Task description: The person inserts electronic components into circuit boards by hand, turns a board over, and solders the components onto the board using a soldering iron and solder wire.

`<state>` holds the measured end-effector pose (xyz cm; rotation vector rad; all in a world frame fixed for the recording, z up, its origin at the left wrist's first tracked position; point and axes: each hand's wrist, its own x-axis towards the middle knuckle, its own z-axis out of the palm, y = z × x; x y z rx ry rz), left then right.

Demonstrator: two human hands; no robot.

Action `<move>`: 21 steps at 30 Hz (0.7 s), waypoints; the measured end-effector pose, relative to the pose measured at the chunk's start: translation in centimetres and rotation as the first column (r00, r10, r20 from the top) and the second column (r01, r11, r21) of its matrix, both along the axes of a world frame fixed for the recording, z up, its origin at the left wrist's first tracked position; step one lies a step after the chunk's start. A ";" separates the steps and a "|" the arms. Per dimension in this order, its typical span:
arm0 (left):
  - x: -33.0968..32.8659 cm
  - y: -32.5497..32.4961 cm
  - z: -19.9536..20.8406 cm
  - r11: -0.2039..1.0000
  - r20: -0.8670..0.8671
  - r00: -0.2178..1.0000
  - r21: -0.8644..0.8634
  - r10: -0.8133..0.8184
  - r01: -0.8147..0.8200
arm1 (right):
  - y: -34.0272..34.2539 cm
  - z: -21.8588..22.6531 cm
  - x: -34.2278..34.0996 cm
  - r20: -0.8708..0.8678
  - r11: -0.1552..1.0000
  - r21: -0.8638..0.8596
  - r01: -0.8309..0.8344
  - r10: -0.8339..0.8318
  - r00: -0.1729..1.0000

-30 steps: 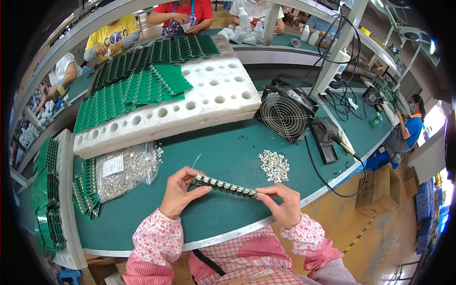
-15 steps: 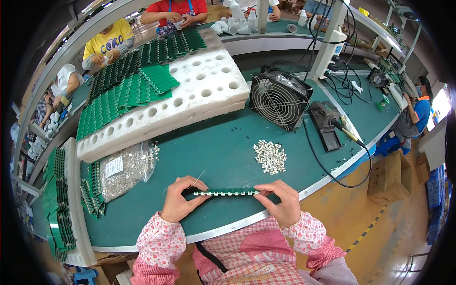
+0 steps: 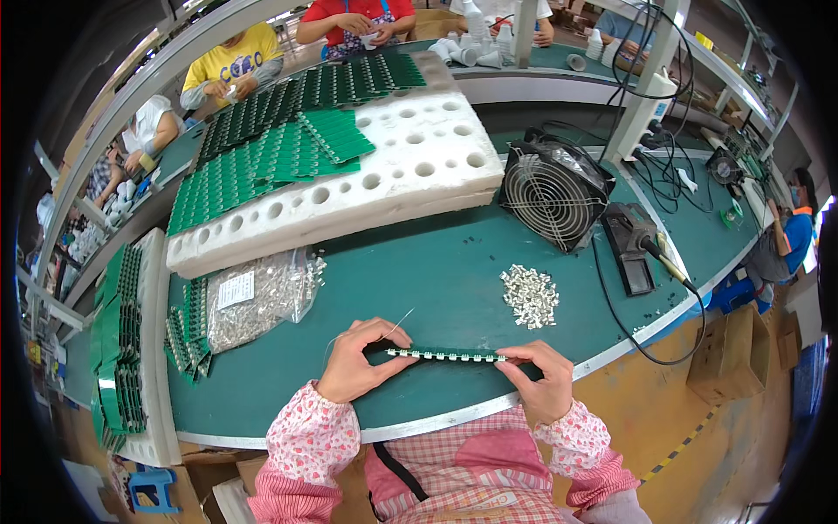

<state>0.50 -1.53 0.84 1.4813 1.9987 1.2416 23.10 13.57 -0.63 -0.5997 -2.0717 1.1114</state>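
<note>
Your left hand (image 3: 353, 371) and right hand (image 3: 543, 384) pinched the ends of a narrow green strip (image 3: 445, 355), fingers closed, just above the bench (image 3: 419, 271) edge. Uneven pressure risked bending it or shedding parts.

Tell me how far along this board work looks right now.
Done, apparently: many green strips lie in rows on the white foam tray, more on the foam rack at the left. In hand: the left hand and right hand hold one narrow green strip by its ends above the table. Probably left: a loose pile of small metal parts and a clear bag of them.
</note>
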 end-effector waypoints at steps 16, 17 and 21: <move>0.7 -1.2 0.4 1.000 0.113 0.993 0.004 -0.028 0.028 | 0.3 -0.1 0.7 0.018 0.997 -0.082 -0.002 0.004 1.000; 0.8 -1.3 0.4 1.000 0.124 0.992 -0.012 -0.023 0.025 | 0.3 -0.1 0.8 0.037 0.996 -0.084 -0.011 0.014 0.999; 1.1 -1.6 0.6 0.999 0.090 0.996 0.032 -0.011 0.008 | 0.4 -0.1 0.7 -0.009 0.992 -0.119 -0.042 0.041 0.999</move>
